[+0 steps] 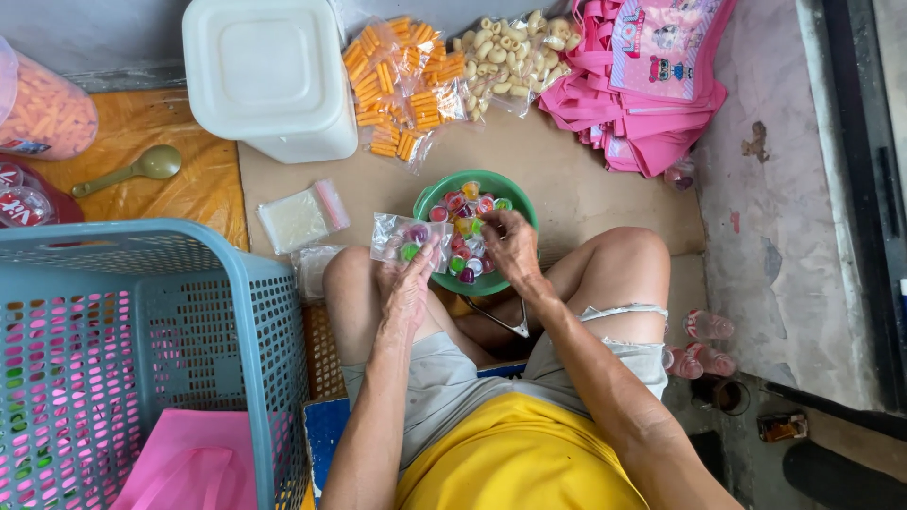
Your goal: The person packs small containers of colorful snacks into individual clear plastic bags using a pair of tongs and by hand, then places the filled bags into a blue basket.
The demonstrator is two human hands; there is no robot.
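Left hand is pinching a small clear bag of coloured jelly cups beside the green bowl. Right hand is reaching into the bowl, fingers curled over cups; grip indeterminate. The bowl is sitting on cardboard between the knees.

My left hand raised in front of my left knee, fingers pinched together and pointing up, my right hand just beside it, palm down, fingers curled and dipped, both forearms reaching forward between my bent bare knees
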